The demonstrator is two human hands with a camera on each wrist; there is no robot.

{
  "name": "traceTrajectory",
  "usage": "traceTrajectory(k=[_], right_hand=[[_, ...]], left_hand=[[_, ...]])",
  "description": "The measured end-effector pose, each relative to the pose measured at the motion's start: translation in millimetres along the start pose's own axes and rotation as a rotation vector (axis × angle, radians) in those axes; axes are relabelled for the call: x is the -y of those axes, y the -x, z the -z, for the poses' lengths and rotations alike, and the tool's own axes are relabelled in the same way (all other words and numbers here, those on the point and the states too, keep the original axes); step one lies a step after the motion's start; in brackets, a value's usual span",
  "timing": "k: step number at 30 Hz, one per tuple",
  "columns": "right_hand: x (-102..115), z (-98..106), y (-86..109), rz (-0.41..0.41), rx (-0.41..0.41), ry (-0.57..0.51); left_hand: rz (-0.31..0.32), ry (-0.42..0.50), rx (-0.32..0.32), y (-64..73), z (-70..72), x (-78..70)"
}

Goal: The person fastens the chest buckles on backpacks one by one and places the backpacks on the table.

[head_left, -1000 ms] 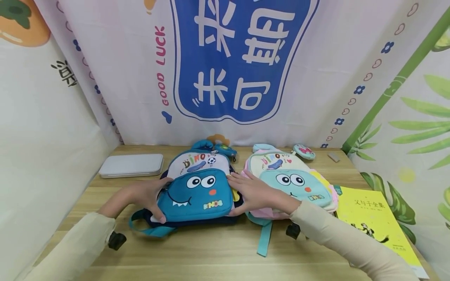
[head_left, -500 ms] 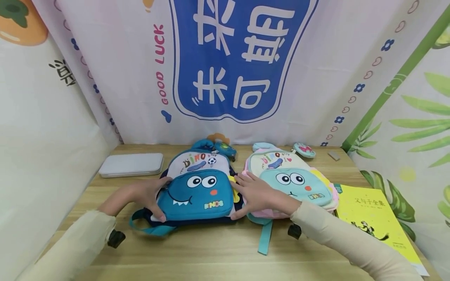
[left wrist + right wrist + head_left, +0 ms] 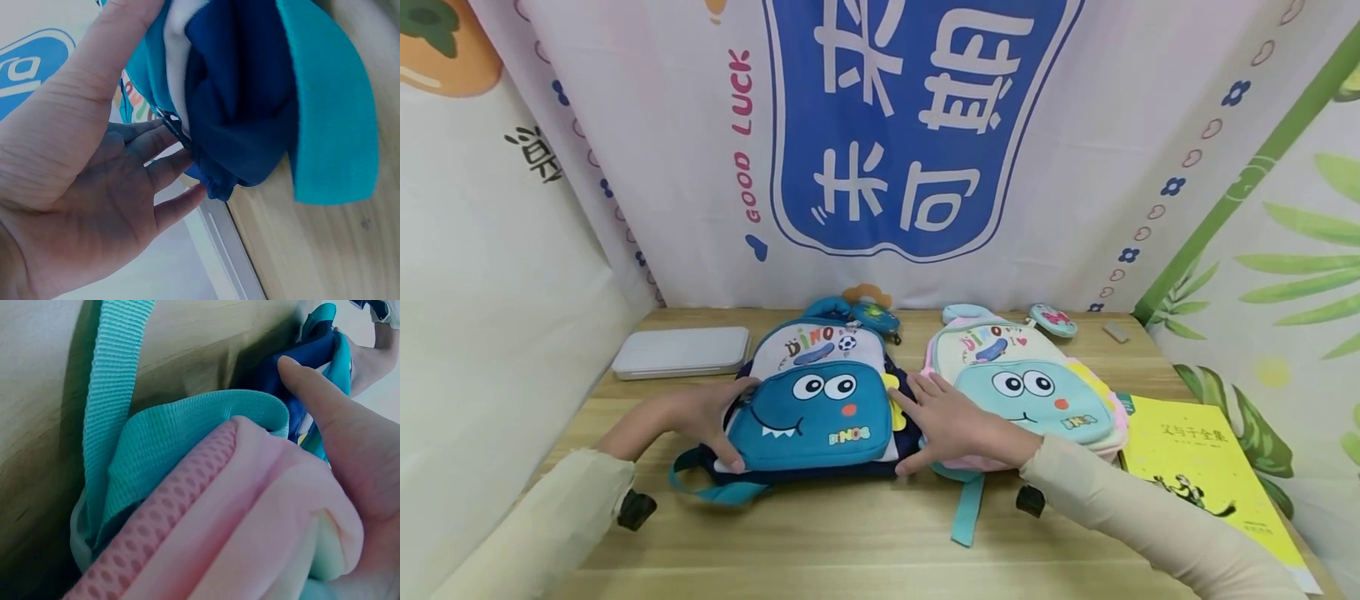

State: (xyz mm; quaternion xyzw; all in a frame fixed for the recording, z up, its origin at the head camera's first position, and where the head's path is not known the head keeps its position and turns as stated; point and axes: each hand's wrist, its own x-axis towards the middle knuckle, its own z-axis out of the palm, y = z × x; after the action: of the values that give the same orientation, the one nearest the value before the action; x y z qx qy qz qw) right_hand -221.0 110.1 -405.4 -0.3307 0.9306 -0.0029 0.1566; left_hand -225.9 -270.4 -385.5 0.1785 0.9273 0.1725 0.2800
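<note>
Bare table [image 3: 850,542] nearest me; my right flank crowded by pink backpack [image 3: 1030,392], book [image 3: 1206,467] beyond

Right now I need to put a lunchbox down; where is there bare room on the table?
Bare wood lies along the front edge, before the blue bag, between the sleeves. A smaller patch lies before the white case. The back is crowded: blue and pink bag side by side, the yellow book on the right.
</note>
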Motion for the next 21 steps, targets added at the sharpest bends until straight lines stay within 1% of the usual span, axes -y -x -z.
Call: traceTrajectory(k=[7,12,17,21], right_hand=[[-0.4,-1.8,-0.6,0.003,-0.018,-0.054],[-5.0,-0.2,-1.2,0.045,-0.045,-0.158],[-9.2,4.2,-1.2,0.103,-0.100,-0.262],[-10.6,7.7,-0.8,0.122,-0.152,-0.348]], left_hand=[[-0.010,0.001,-0.010,-1.3,0.1,0.9],[-0.010,-0.004,-0.023,-1.9,-1.1,1.1],[-0.007,0.017,-0.023,-0.1,-2.2,0.6],[-0.011,0.035,-0.024,-0.1,-2.2,2.4]])
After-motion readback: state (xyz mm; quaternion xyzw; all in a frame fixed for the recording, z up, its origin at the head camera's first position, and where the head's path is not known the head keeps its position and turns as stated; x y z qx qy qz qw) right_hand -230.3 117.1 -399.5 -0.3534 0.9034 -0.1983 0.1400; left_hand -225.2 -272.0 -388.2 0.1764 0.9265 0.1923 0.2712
